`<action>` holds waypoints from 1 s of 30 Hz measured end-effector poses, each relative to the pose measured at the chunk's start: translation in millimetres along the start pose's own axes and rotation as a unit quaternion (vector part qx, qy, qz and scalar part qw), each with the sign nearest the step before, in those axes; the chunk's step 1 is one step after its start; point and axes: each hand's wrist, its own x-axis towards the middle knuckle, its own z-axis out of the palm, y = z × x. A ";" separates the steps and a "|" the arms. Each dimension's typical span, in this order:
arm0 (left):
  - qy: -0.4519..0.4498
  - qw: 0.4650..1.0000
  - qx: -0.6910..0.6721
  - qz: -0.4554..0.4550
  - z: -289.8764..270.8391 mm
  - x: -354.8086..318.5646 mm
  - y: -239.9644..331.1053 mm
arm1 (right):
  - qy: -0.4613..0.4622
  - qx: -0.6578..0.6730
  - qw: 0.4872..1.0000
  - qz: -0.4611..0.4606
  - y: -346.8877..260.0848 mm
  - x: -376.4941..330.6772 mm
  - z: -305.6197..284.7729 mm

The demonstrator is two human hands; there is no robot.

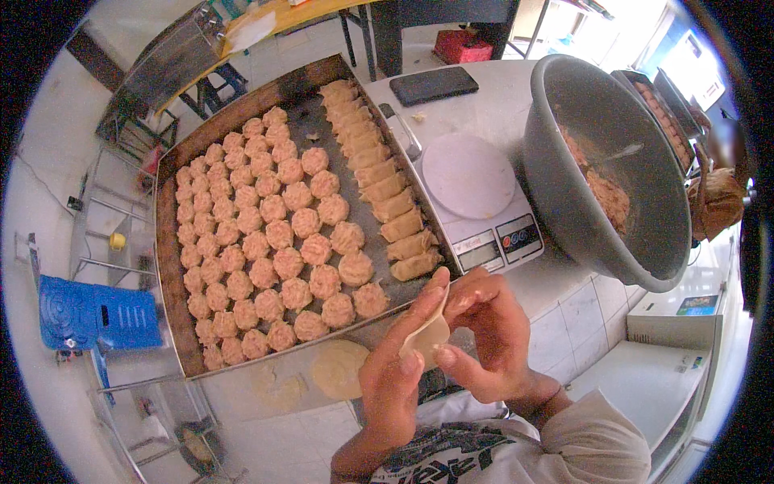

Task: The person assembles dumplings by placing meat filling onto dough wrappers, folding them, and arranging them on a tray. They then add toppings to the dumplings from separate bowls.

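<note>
Both hands hold one pale dough wrapper (428, 331), folded between the fingertips just below the near right corner of a large dark metal tray (171, 266). My left hand (393, 385) pinches its lower edge. My right hand (486, 335) closes over its upper edge. The tray carries several rows of round ruffled dumplings (278, 262) and, along its right side, a column of folded flat dumplings (387, 187).
A flat round wrapper (339, 369) lies on the white counter below the tray. A kitchen scale (477, 202) with a round white plate stands right of the tray. A grey basin (601, 173) of minced filling sits far right. A dark phone (433, 85) lies behind.
</note>
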 end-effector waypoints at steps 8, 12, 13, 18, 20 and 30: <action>0.007 0.998 0.060 0.033 -0.9 2.2 -5.4 | 0.006 0.060 0.998 0.022 4.4 -1.9 -5.9; 0.008 0.999 0.046 0.023 -1.9 0.5 -6.8 | 0.022 0.026 0.999 0.027 6.2 -3.1 -4.7; 0.008 0.999 0.028 0.014 -2.1 -0.5 -6.2 | 0.023 0.000 0.999 0.030 6.9 -2.6 -4.3; 0.084 0.973 -0.199 -0.083 -2.1 -4.1 -3.8 | 0.033 0.193 0.980 0.027 6.7 3.6 -6.7; 0.064 0.980 -0.177 -0.059 -2.2 -3.0 -5.7 | 0.032 0.158 0.987 0.028 3.0 4.3 -7.5; 0.115 0.951 -0.281 -0.062 -5.0 -2.6 -11.5 | 0.083 0.001 0.997 -0.008 6.2 4.6 -8.0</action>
